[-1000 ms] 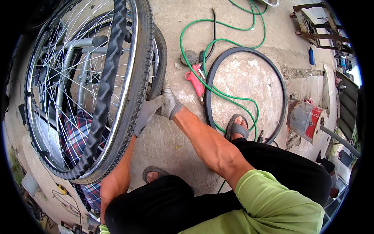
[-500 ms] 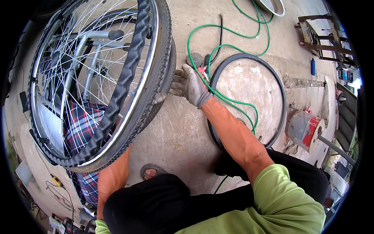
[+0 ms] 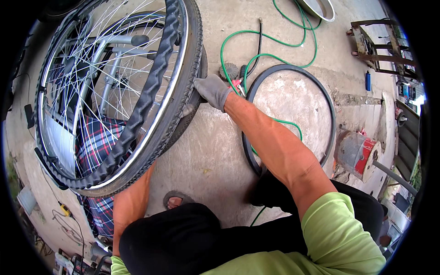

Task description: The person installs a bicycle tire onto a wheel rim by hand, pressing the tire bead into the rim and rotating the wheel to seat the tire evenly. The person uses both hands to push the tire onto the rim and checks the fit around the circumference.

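A large spoked wheel [image 3: 183, 75] with a black tyre and a wavy black handrim [image 3: 158, 78] stands tilted on the left. Silver frame tubes like a wheelchair's show through its spokes. My right hand [image 3: 212, 91], in a grey glove, is at the tyre's right side, thumb against the tread and fingers partly hidden behind it. My left forearm passes behind the lower wheel; of my left hand [image 3: 188, 110] only a bit of glove shows by the tyre, the rest hidden. Blue-and-red plaid cloth [image 3: 98, 140] is seen through the spokes.
A loose black tyre [image 3: 332, 114] lies on the concrete, with a green hose [image 3: 275, 55] crossing it. Near it are a toothed round part [image 3: 229, 71] and a red-handled tool [image 3: 237, 85]. A metal basin [image 3: 326, 10], rusty frame [image 3: 378, 46] and red-grey drum [image 3: 357, 151] stand farther right.
My right hand has moved left from beside the hose onto the tyre's edge, its fingers closing from spread to bent round it. The wheel has shifted slightly.
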{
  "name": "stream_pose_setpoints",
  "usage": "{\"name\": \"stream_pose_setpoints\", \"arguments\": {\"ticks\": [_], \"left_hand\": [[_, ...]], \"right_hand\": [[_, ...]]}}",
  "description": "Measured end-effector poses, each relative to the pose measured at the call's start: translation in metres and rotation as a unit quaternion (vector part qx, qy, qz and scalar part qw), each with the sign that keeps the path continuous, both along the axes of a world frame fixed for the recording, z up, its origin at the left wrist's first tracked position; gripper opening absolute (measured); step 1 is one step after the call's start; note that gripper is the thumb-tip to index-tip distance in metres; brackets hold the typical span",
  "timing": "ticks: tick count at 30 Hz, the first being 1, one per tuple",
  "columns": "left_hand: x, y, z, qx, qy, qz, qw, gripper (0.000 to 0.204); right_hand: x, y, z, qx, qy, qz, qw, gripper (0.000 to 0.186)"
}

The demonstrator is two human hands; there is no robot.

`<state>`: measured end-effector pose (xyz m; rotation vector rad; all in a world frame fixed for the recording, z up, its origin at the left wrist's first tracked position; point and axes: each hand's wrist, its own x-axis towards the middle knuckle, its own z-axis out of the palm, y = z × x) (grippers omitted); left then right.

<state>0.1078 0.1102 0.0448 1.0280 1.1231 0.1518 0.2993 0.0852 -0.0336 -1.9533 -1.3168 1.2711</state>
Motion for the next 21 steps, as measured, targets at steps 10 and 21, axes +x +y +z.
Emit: {"name": "stream_pose_setpoints", "arguments": {"ticks": [10, 21], "left_hand": [[-0.001, -0.001, 0.001, 0.001, -0.001, 0.003, 1.0, 0.031], [0.0, -0.002, 0.006, 0.0, 0.001, 0.009, 1.0, 0.031]], "right_hand": [[0.001, -0.003, 0.022, -0.116, 0.254, -0.168, 0.945, 0.028], [-0.015, -0.023, -0.042, -0.008, 0.494, -0.238, 0.836, 0.041]]}}
